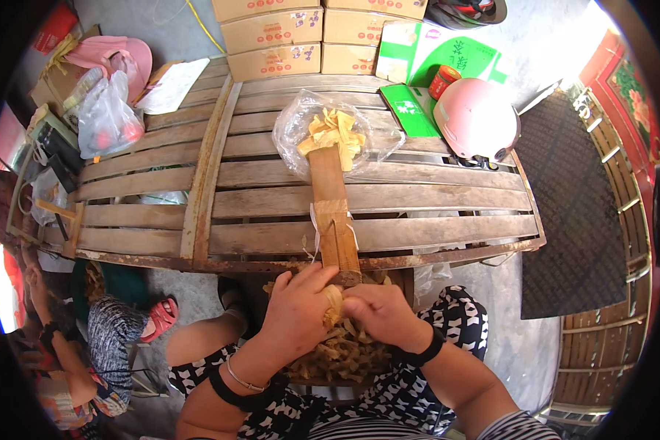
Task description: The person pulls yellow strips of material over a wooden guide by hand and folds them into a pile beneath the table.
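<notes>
The left hand [295, 309] grasps a yellow, creased piece [333, 304] with bent fingers, close against the near end of a narrow wooden board [337, 238]. The right hand [383, 312] is curled into a fist at the piece's right edge (whether it pinches anything, I cannot tell). Below both lies a heap of rough, crinkled, brownish-yellow bits [348, 356]. The board's far end rests on a table [440, 198] of worn, flat slats, beside thin, pale-yellow, curling strips [334, 130] on a filmy, clear plastic bag [287, 139].
</notes>
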A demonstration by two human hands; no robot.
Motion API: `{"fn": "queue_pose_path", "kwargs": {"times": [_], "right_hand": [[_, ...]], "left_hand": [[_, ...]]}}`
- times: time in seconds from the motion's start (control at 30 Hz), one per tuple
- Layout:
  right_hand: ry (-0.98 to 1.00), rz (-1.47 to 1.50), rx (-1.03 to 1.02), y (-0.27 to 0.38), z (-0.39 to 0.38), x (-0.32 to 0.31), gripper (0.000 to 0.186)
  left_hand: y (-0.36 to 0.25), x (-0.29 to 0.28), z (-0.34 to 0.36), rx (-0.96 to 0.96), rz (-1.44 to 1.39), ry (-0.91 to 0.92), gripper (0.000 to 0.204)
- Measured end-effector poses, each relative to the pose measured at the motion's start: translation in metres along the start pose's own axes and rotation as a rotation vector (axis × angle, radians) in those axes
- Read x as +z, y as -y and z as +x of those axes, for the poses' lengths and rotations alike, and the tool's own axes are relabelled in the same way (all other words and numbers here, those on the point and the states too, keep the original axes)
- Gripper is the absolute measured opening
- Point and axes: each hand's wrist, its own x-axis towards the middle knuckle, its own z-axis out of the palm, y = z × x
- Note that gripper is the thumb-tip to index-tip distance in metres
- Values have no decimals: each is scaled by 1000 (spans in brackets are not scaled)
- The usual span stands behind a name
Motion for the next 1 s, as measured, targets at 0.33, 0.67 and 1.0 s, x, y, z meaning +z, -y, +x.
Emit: {"fn": "queue_pose_path", "kwargs": {"times": [0.33, 0.67, 1.0], "right_hand": [[327, 418, 645, 17, 4, -11, 44], [169, 628, 676, 6, 7, -6, 34], [-126, 157, 504, -5, 17, -23, 18]], "left_hand": [[2, -35, 4, -179, -962, -146, 8], [17, -9, 4, -498, -1412, 50, 19], [18, 10, 14, -611, -1326, -168, 9]]}}
